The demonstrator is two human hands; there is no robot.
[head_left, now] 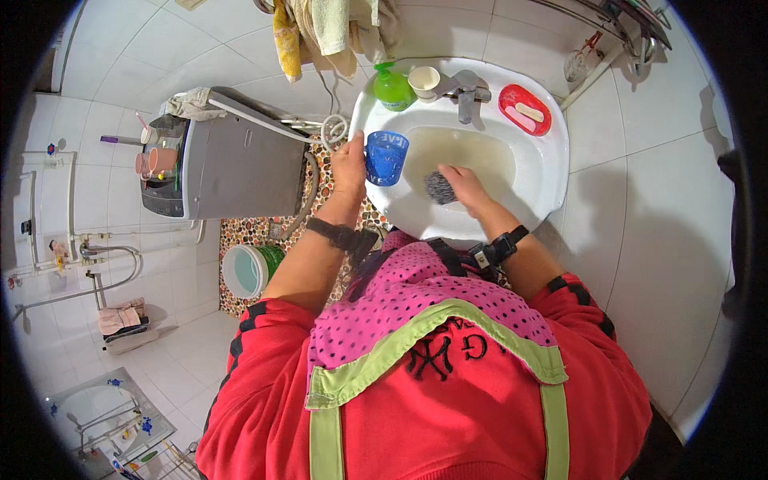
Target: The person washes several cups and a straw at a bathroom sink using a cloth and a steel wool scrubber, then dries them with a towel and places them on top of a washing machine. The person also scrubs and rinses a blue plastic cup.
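Holding tapered blue cup [386,160], grey scrubber [438,189] — wiry, rounded

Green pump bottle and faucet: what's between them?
A cream-white cup stands between the green pump bottle and the faucet, on the back ledge of the sink. Head view shows it.
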